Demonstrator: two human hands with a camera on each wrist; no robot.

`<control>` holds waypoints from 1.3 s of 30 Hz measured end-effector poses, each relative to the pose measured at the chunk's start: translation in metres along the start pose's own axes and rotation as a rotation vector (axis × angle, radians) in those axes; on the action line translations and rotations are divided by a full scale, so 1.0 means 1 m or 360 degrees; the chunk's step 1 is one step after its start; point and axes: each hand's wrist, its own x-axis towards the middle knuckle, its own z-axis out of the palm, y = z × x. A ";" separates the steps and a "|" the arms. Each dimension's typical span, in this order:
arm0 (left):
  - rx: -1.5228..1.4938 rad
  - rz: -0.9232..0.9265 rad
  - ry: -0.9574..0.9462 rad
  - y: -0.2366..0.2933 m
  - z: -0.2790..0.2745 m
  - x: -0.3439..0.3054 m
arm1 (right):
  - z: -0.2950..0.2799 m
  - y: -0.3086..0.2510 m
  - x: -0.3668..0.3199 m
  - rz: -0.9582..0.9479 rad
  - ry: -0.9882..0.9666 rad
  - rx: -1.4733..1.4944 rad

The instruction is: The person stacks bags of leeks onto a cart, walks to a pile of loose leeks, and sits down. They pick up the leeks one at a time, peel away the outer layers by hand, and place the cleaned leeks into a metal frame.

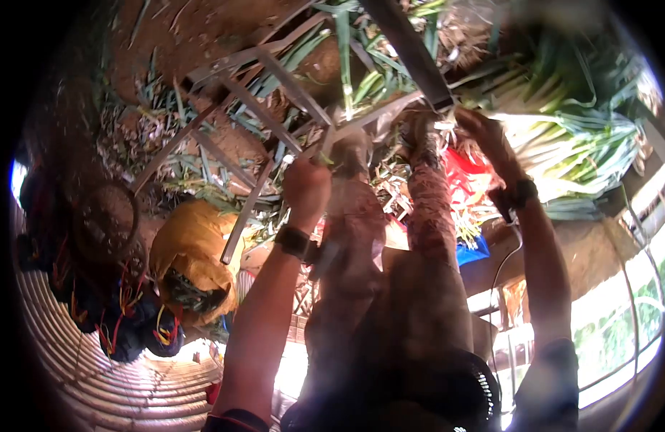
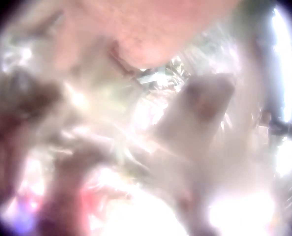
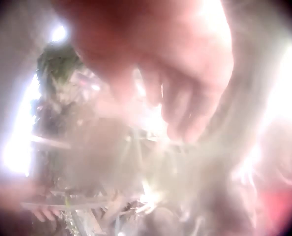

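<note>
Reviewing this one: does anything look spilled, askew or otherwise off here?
Mostly litter: leaf scraps lie strewn over the soil around the metal frame rather than gathered, which looks messy. The yellow sack gapes open with green pieces in its mouth; whether any spilled from it, I cannot tell.

The floor (image 1: 203, 29) at the far left is of bare brown earth. At the near left curves a pale, ribbed surface (image 1: 109, 396). At the near right, very strong daylight surrounds some greenery (image 1: 613, 335).
</note>
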 end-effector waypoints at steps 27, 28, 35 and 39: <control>-0.0349 -0.0395 -0.0486 -0.001 -0.021 0.009 | 0.268 0.493 -0.061 0.0349 0.1219 -0.1711; -0.0254 -0.0448 -0.0470 0.005 -0.019 0.007 | 0.281 0.510 -0.069 0.0359 0.1218 -0.1707; 0.0443 0.0115 -0.0292 -0.012 -0.032 0.010 | 0.328 0.539 -0.060 0.0268 0.0859 -0.1285; 0.0405 0.0134 -0.0176 -0.032 -0.038 0.012 | 0.331 0.567 -0.038 0.0192 0.0715 -0.1133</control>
